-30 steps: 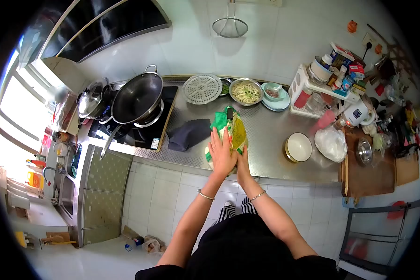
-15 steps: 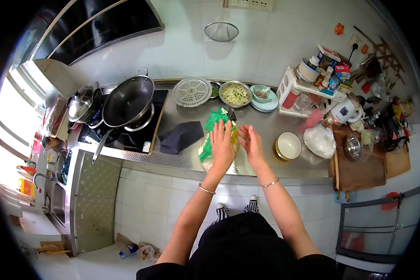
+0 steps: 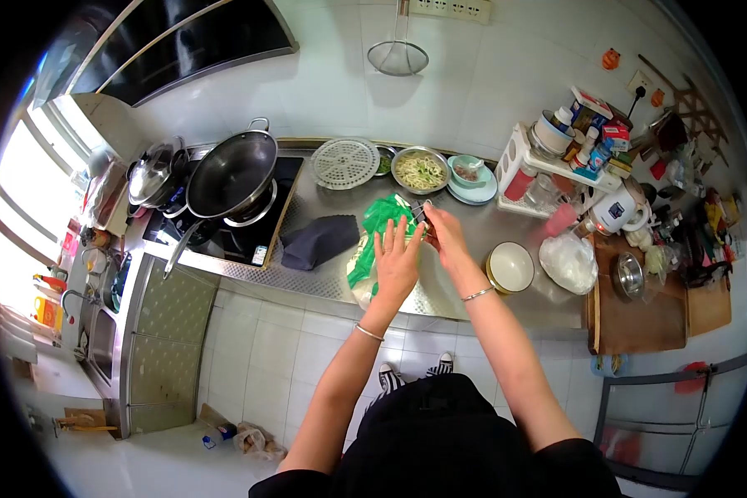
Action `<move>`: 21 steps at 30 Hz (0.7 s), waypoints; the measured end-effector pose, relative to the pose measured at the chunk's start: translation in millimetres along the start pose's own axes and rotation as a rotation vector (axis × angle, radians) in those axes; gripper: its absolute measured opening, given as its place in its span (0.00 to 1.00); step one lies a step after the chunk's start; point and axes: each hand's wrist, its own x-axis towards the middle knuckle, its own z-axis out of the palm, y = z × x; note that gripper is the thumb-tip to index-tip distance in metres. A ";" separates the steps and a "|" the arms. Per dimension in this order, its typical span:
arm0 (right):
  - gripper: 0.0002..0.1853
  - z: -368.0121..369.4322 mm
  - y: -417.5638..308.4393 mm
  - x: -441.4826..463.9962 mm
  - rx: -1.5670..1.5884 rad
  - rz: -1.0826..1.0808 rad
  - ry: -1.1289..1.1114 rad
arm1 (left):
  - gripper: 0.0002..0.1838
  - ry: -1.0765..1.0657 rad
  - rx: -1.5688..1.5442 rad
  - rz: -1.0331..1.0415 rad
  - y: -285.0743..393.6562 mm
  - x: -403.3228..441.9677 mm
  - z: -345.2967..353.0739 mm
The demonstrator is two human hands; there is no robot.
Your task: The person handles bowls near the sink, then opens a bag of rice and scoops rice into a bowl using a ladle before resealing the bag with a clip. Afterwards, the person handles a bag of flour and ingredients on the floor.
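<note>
A green and white plastic bag [image 3: 362,261] lies on the steel counter in front of me. My left hand [image 3: 397,267] rests over it with fingers stretched and spread, palm down. At the bag's far right corner is a dark clip with thin metal handles [image 3: 420,211]. My right hand [image 3: 445,234] has its fingers closed around this clip; part of it is hidden by the fingers. The bag's contents are mostly covered by my left hand. To the left of the bag lies a dark grey cloth [image 3: 319,241].
A wok [image 3: 232,174] stands on the stove at left. Behind are a perforated steamer plate [image 3: 345,163], a bowl of shredded food [image 3: 421,170] and a small green bowl [image 3: 471,171]. At right sit a white bowl [image 3: 510,267], a plastic bag [image 3: 568,257] and a cutting board [image 3: 639,311].
My right hand has moved slightly up from beside the bag and closed on the dark clip. My left hand has stayed over the bag, fingers spreading wider. The view has shifted slightly.
</note>
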 end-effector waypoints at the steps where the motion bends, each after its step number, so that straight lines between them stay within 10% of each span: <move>1: 0.21 -0.6 -0.6 3.0 -0.017 0.007 0.006 | 0.28 0.001 0.007 -0.004 0.5 1.0 1.2; 21: 0.15 -3.2 9.0 29.3 0.129 -0.016 0.051 | 0.33 -0.182 -0.097 0.063 -47.5 68.0 -4.9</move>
